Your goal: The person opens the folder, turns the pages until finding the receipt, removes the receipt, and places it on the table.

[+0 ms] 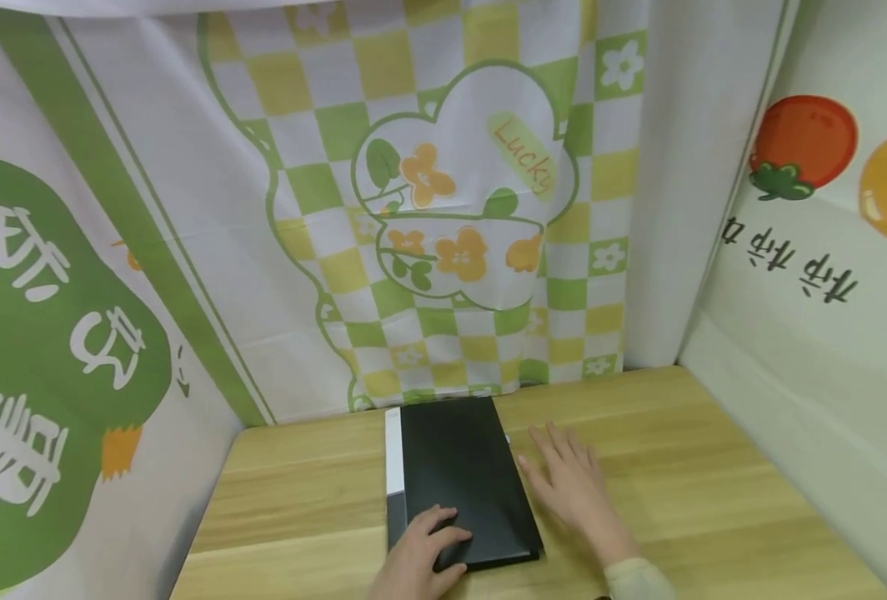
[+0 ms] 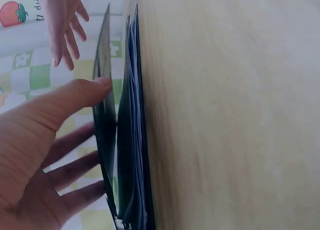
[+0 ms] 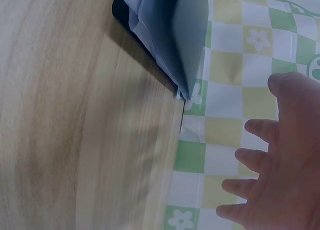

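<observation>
A black document folder [image 1: 454,467] with a white and grey strip down its left side lies on the wooden table [image 1: 293,500]. My left hand [image 1: 419,560] rests on the near left part of the cover, fingers spread and lightly bent. From the left wrist view, the thumb and fingertips touch the cover [image 2: 104,135], which stands slightly apart from the stacked pages [image 2: 134,135]. To the right of the folder is my right hand [image 1: 573,487], fingers extended and holding nothing. The right wrist view has this hand [image 3: 290,175] apart from the folder's pages [image 3: 142,24].
Behind the table hangs a green and yellow checked curtain [image 1: 428,350], close to the folder's far end. White printed cloth panels [image 1: 811,367] enclose the right side, and another panel with a large green shape [image 1: 53,350] the left.
</observation>
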